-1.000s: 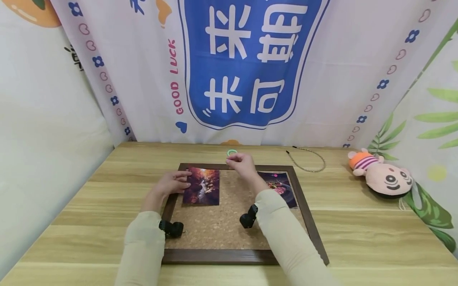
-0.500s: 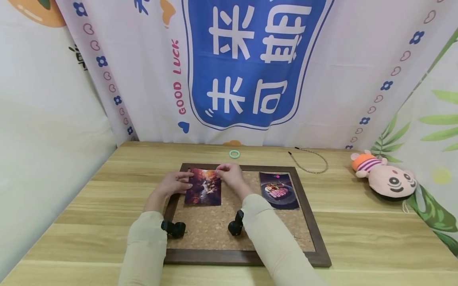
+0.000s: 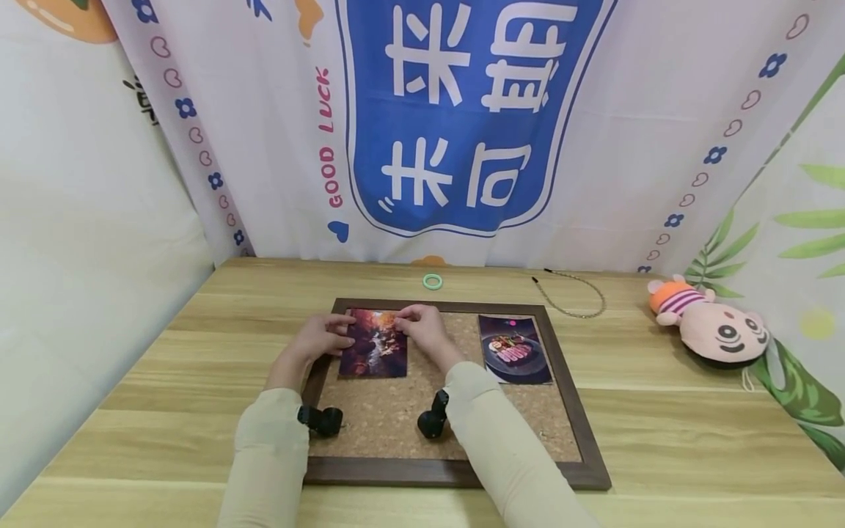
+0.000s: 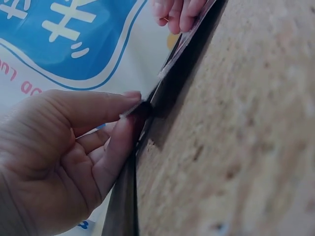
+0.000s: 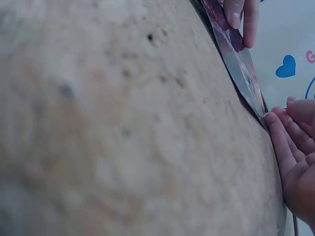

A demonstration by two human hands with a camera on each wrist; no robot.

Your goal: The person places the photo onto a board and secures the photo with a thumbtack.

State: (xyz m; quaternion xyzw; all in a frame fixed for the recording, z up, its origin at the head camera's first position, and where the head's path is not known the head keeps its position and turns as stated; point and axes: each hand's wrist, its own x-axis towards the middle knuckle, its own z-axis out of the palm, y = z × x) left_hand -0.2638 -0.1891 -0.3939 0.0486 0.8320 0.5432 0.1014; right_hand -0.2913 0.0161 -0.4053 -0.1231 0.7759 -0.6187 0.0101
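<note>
A photo print (image 3: 374, 352) of a stream among orange trees lies at the upper left of a framed cork board (image 3: 389, 425). My left hand (image 3: 317, 339) pinches its left edge between thumb and finger; in the left wrist view that edge stands slightly off the cork. At the photo's upper right corner, my right hand (image 3: 425, 328) pinches a small push pin, whose thin metal point (image 4: 165, 19) shows at the fingertips in the left wrist view. Its head is mostly hidden by the fingers.
A second photo (image 3: 516, 350), of a plate of food, is fixed at the board's upper right with a pink pin (image 3: 512, 323). Behind the board lie a green ring (image 3: 432, 281) and a thin headband (image 3: 587, 316). A plush doll (image 3: 709, 323) lies at the right.
My right hand has come left and down from beyond the board's top edge to the first photo's upper right corner. The left hand keeps its hold on the photo's left edge.
</note>
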